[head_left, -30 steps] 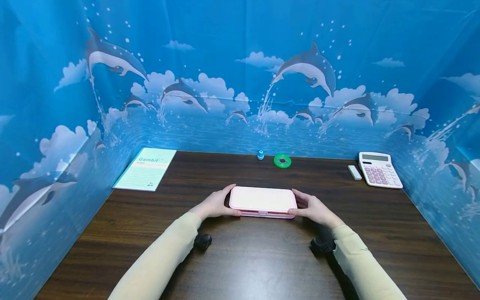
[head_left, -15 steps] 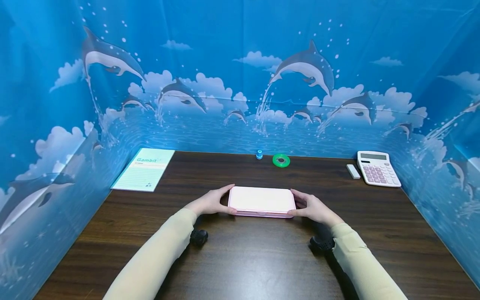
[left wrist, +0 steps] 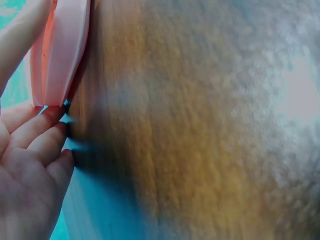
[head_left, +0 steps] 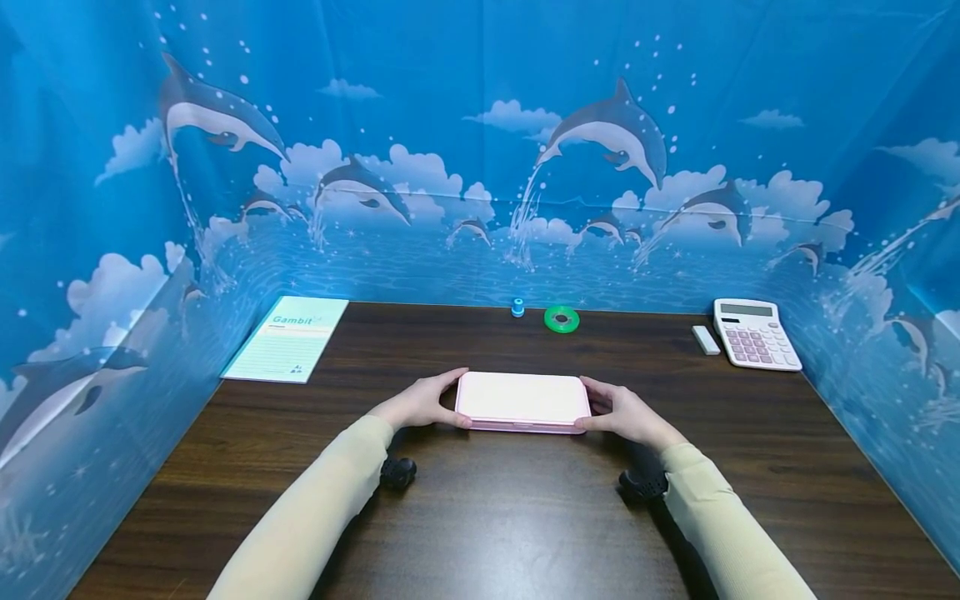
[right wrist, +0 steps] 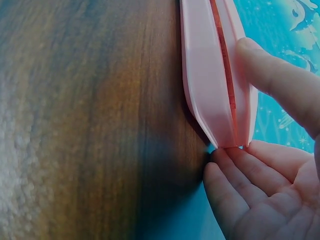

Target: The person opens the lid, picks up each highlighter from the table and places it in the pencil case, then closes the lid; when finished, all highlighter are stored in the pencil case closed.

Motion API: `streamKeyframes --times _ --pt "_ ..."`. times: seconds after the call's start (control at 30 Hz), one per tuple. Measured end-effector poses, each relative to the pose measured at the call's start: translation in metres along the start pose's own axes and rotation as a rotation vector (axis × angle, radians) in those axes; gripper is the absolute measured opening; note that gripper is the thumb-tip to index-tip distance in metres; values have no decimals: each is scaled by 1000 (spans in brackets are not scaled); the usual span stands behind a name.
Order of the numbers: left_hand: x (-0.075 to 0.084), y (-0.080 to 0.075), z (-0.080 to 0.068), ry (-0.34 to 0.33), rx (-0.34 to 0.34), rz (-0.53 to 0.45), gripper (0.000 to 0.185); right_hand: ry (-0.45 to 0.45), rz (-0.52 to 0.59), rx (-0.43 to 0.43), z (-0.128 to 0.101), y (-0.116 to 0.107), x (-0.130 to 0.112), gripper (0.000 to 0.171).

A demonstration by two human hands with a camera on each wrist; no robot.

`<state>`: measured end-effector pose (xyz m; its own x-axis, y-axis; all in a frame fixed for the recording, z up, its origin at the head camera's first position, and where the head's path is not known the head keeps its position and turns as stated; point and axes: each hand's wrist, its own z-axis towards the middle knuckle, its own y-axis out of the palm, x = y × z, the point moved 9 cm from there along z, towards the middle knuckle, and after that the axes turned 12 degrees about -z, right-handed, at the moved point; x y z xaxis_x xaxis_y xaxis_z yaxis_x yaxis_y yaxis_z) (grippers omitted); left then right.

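Observation:
A flat pink case [head_left: 522, 398] lies closed on the dark wooden table [head_left: 487, 517], near its middle. My left hand [head_left: 420, 404] grips the case's left end, thumb along the near edge and fingers at the far side. At the other end, my right hand [head_left: 622, 412] holds it the same way. In the left wrist view the case [left wrist: 62, 55] shows edge-on, with the fingers [left wrist: 35, 140] bunched at its corner. The right wrist view shows the case's seam [right wrist: 210, 85], a thumb [right wrist: 280, 80] lying on the lid and fingers [right wrist: 250, 175] under the corner.
A pale green notebook [head_left: 288, 337] lies at the back left. A small blue object [head_left: 517, 308] and a green tape roll [head_left: 562, 318] sit at the back centre. A white eraser [head_left: 705, 339] and a calculator [head_left: 753, 333] are at the back right. Blue dolphin-print walls surround the table.

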<state>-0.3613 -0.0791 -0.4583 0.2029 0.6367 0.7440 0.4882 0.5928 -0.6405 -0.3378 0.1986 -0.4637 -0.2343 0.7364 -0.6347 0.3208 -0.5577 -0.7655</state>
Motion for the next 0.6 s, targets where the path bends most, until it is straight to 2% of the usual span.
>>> streamKeyframes --times 0.2,0.6 --pt "1 -1 1 -13 6 -32 97 -15 -9 3 -1 -1 -3 90" --pt "3 -1 3 -53 13 -22 99 12 -5 9 -1 -1 -2 90"
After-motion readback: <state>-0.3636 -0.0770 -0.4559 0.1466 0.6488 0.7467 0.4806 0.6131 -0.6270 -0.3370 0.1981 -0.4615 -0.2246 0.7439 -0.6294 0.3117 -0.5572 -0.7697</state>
